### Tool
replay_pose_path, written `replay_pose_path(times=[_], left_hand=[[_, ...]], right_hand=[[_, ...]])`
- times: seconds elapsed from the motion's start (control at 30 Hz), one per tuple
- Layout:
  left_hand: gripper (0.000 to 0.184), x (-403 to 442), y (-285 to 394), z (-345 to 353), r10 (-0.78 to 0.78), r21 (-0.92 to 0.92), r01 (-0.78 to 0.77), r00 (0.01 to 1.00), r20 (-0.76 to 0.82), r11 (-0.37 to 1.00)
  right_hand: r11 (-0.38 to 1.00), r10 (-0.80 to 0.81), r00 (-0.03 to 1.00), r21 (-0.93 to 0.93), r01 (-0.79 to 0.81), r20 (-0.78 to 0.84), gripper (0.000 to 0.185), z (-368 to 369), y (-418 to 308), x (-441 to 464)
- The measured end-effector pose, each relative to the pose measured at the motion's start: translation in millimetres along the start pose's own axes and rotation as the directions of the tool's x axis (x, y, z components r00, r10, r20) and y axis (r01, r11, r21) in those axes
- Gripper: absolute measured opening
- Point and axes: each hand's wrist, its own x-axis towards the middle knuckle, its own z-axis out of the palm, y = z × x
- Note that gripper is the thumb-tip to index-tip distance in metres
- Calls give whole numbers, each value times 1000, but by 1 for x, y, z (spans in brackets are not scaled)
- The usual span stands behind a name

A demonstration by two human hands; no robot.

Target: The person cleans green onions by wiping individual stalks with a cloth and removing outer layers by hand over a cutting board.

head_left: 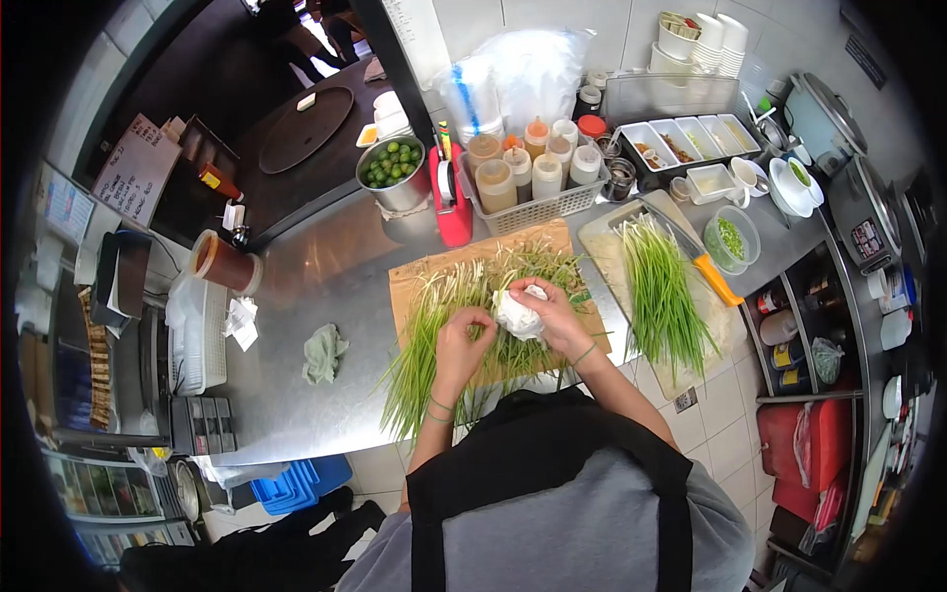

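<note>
My right hand (559,318) is closed around a crumpled white paper towel (520,321). Just to its left, my left hand (465,342) has its fingers curled into a pinch; whether anything small is between them cannot be seen. Both hands are over a sheet of brown paper (406,286) spread with loose green onions (424,340), their pale root ends pointing away from me and some trimmings among them. To the right, a bundle of green onions (659,286) lies on a white cutting board (604,242), beside a knife with an orange handle (717,280).
At the back stand a pot of limes (393,164), a red holder (453,212) and a basket of squeeze bottles (538,214). A crumpled green cloth (324,353) lies on the steel counter (296,414). A tub of chopped greens (731,240) is on the right.
</note>
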Motion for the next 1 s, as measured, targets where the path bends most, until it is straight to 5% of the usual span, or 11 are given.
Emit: replay_pose_path(times=[0.17,0.27,0.37,0.47,0.67,1.0], left_hand=[[14,-4,12,-9,125,118,-143,982,145,983],[13,1,18,-13,-8,16,6,994,113,1000],[11,10,9,-8,-138,-364,145,989,45,920],[10,16,9,-2,-144,-430,134,990,8,893],[13,15,11,6,-94,-232,71,991,-91,970],[12,6,13,6,-137,-391,100,988,-67,915]], right_hand=[[997,-16,999,-79,19,31,11,-2,0,0],[990,-25,998,-135,33,63,8,2,-3,-4],[984,-18,993,-176,38,113,7,5,-3,-4],[967,-42,989,-243,76,143,7,9,-1,-4],[907,-147,970,-364,210,195,9,16,0,-7],[930,-172,972,-300,214,159,8,15,-1,-12]])
